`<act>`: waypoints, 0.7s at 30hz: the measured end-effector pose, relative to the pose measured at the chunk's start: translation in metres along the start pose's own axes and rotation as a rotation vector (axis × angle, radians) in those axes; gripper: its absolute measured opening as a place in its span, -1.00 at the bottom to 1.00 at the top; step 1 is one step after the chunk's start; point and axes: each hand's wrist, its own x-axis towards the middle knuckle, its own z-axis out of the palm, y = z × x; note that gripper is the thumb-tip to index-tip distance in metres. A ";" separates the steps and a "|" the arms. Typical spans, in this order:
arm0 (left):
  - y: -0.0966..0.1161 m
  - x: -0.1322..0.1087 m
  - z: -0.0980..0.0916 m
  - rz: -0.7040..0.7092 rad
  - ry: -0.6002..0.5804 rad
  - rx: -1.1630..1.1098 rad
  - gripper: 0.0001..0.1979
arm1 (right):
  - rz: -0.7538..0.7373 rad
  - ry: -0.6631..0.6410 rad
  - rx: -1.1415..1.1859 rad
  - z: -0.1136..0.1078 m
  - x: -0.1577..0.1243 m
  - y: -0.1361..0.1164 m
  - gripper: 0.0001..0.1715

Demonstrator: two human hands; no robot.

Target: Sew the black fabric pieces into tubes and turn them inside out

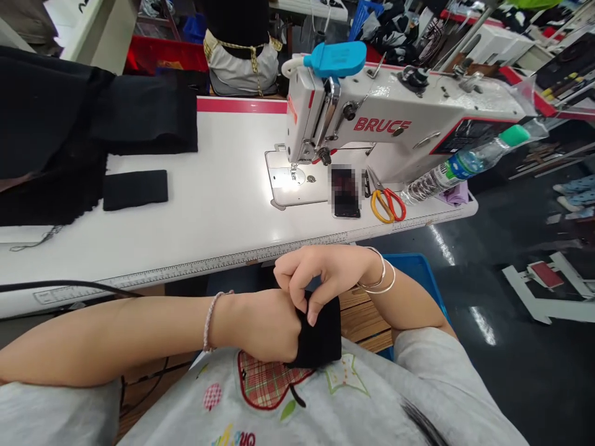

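In front of my body, a small black fabric piece is held between both hands, above my lap. My left hand reaches in from the left, its back towards me; its fingers are hidden behind or inside the fabric. From the right, my right hand pinches the fabric's upper edge between thumb and index finger, right beside my left hand. Another small black fabric piece lies flat on the white sewing table, next to a large heap of black fabric.
A sewing machine stands on the table at the back right, with a blue object on top. Near its base lie a phone, scissors and a water bottle. A measuring tape runs along the front edge.
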 end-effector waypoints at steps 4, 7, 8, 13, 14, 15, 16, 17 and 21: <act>-0.001 -0.002 -0.005 0.137 0.017 -0.046 -0.73 | -0.034 0.000 0.017 0.000 0.004 -0.002 -0.54; 0.000 -0.002 -0.008 0.110 0.025 -0.069 -0.70 | -0.020 -0.008 0.029 -0.001 0.007 -0.003 -0.53; 0.000 -0.002 -0.008 0.107 0.016 -0.076 -0.70 | -0.008 -0.008 0.031 -0.001 0.008 -0.003 -0.52; 0.000 -0.003 0.000 0.100 -0.015 -0.079 -0.76 | 0.004 0.013 0.020 -0.004 0.014 -0.001 -0.52; 0.000 -0.004 0.001 0.103 0.004 -0.076 -0.77 | 0.002 0.002 0.019 -0.004 0.014 0.000 -0.53; 0.000 -0.003 0.001 0.111 0.021 -0.072 -0.78 | 0.002 -0.015 0.017 -0.004 0.014 0.001 -0.54; 0.000 -0.003 0.001 0.124 0.035 -0.068 -0.78 | 0.002 -0.035 0.015 -0.004 0.014 0.001 -0.55; 0.000 -0.002 -0.001 0.136 0.043 -0.066 -0.78 | 0.001 -0.052 0.011 -0.004 0.014 0.001 -0.55; -0.001 -0.001 -0.006 0.146 0.063 -0.093 -0.76 | -0.012 -0.050 -0.018 -0.004 0.013 0.000 -0.57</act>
